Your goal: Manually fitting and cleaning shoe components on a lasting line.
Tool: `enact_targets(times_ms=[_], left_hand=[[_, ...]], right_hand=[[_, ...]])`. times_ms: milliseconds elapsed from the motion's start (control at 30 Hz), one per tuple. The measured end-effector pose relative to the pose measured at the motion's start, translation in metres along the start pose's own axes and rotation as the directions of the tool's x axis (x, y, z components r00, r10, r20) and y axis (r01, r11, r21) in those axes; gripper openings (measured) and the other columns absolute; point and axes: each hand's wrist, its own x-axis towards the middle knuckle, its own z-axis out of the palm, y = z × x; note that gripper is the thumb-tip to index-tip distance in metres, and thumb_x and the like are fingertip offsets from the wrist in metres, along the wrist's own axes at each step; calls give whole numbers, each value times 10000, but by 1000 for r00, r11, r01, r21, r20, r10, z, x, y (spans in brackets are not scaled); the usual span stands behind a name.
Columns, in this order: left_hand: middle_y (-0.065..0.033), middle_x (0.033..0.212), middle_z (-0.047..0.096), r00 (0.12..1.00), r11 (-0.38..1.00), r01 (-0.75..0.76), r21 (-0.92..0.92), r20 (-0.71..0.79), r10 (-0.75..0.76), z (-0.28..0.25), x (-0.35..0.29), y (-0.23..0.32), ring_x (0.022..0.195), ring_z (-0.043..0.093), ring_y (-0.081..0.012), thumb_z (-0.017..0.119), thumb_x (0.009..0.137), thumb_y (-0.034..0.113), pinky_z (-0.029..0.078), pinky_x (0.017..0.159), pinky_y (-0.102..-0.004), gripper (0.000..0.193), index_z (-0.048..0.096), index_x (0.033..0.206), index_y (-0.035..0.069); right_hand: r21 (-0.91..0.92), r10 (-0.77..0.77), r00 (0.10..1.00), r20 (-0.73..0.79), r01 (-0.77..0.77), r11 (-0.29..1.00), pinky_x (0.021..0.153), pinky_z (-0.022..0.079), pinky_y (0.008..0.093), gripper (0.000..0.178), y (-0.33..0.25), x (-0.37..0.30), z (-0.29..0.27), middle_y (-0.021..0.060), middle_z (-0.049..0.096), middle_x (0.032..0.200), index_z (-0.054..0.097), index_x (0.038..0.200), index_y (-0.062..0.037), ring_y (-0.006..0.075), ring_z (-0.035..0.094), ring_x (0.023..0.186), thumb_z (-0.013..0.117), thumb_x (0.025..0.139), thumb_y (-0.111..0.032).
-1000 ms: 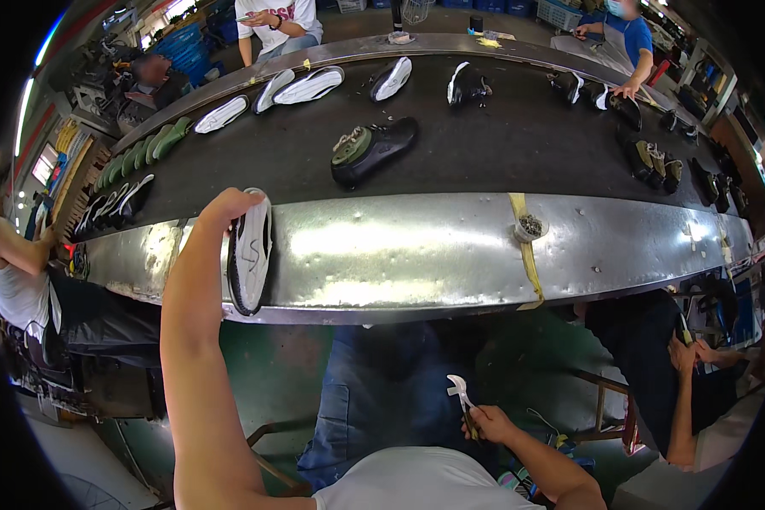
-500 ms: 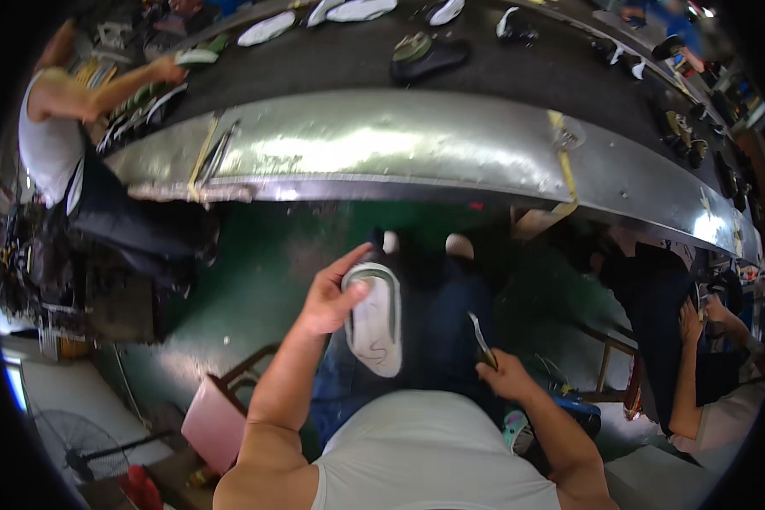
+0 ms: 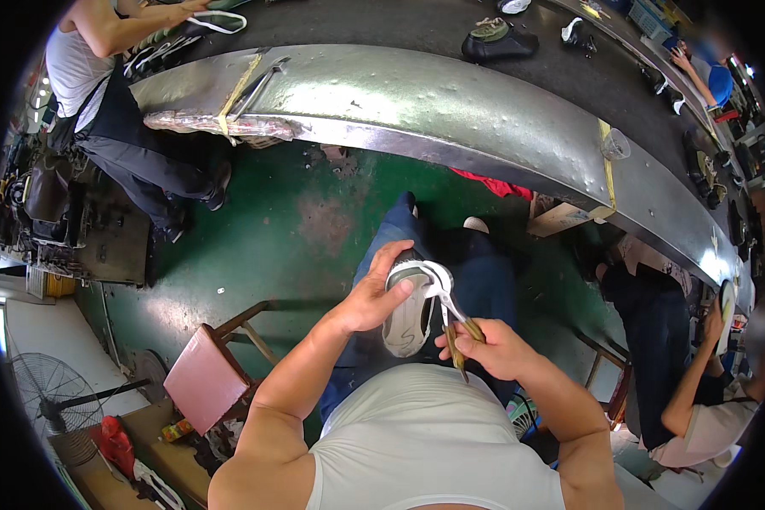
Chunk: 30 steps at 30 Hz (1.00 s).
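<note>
A shoe upper [image 3: 408,321] is in my left hand [image 3: 371,296], its pale underside turned up and marked with a dark scrawl. My left thumb presses on that underside near the far end, and the fingers wrap round the dark side. In my right hand [image 3: 495,348] is a pair of pliers [image 3: 447,299] with olive-brown handles. Their metal jaws meet the white rim at the far end of the shoe upper. Whether the jaws grip the rim cannot be made out. Both hands are in front of my body, above my legs.
Ahead runs a long metal-edged conveyor [image 3: 348,93] carrying shoes, including a dark shoe [image 3: 501,44]. A pink-topped stool [image 3: 206,378] and a fan [image 3: 51,399] stand at left. One co-worker [image 3: 85,59] stands at far left; another [image 3: 697,399] is at right.
My right hand has brought the pliers up and left to the far end of the shoe upper. The shoe upper has shifted slightly right. The view has turned, and the conveyor sits higher.
</note>
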Motion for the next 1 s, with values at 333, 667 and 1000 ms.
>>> enact_targets(times_ms=[333, 667, 1000], left_hand=[[-207, 1443, 486, 986, 997, 71, -3, -154, -71, -8, 9, -29, 1362, 460, -323, 566, 1005, 210, 347, 1133, -375, 492, 438, 1435, 11], [-200, 1413, 518, 980, 982, 186, -42, -64, -188, -4, 20, -30, 1307, 513, -290, 534, 1027, 251, 381, 1105, -362, 494, 430, 1449, 15], [-154, 1346, 578, 965, 985, 102, -137, -226, -131, -3, 23, -55, 1253, 550, -247, 609, 975, 116, 410, 1069, -331, 401, 545, 1359, 23]], right_hand=[[-445, -41, 981, -192, -50, 894, 568, 485, 276, 232, 11, 50, 7, 32, 621, 708, 565, 902, -15, 112, 585, 583, 531, 1025, -209], [-6, 369, 928, 53, -370, 929, 794, 579, 372, 252, -55, 50, -26, 102, 628, 1122, 556, 1207, -6, 208, 656, 992, 533, 1033, -188], [-644, -197, 967, -160, 49, 764, 582, 507, 383, 236, 20, 84, -23, 122, 655, 703, 574, 901, 15, 255, 644, 596, 592, 989, -202]])
